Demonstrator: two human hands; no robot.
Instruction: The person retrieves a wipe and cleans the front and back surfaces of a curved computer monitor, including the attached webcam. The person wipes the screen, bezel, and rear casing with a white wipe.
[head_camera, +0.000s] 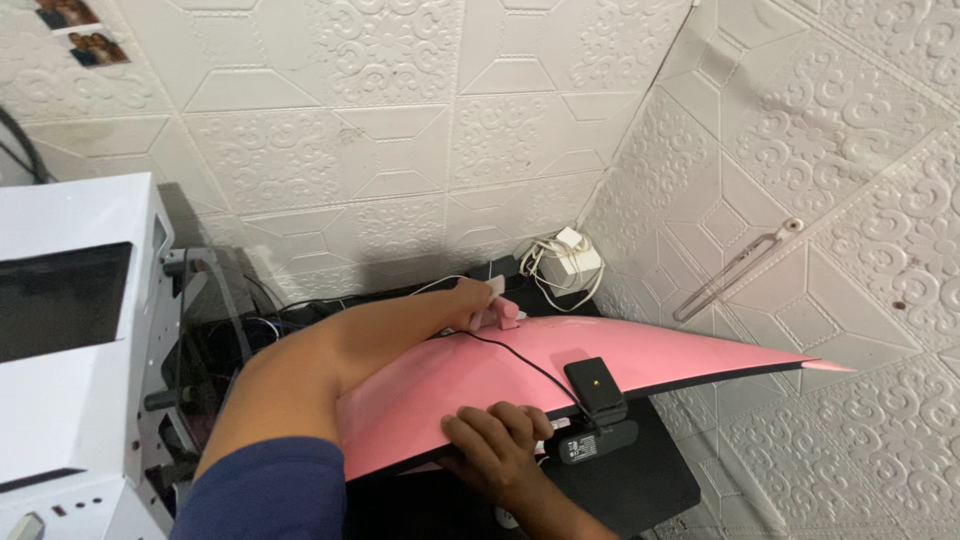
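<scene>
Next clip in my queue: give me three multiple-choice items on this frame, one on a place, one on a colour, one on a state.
1. Where does the black webcam sit?
A. clipped on the top edge of the pink monitor
B. on the white machine
C. on the wall

2. What colour is the back of the curved monitor?
A. blue
B. pink
C. green

3. What is the right hand doing?
A. hanging free in the air
B. holding the white adapter
C. gripping the monitor's top edge

Key:
1 A: the webcam straddles the top edge of the monitor.
2 B: the whole rear shell shows pink.
3 C: the right hand has its fingers curled over the edge beside the webcam, while the left hand reaches behind to the pink stand.
</scene>
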